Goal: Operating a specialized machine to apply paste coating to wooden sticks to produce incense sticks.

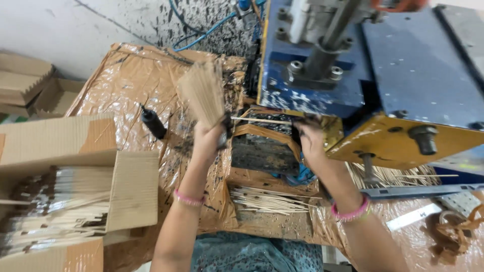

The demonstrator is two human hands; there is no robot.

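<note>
L hand (207,138) fist-closed round fanned stick bundle (202,93), raised over table. R hand (308,137) fingertips pinching single stick (262,120) at blue press (353,60) mouth. Best: feed level, fingers clear of ram.

The left hand (207,138) gripped a stick bundle (202,92); a bottle (153,123) lay left of it, the machine (373,65) right, loose sticks (267,200) below, the carton (75,176) further left.
</note>
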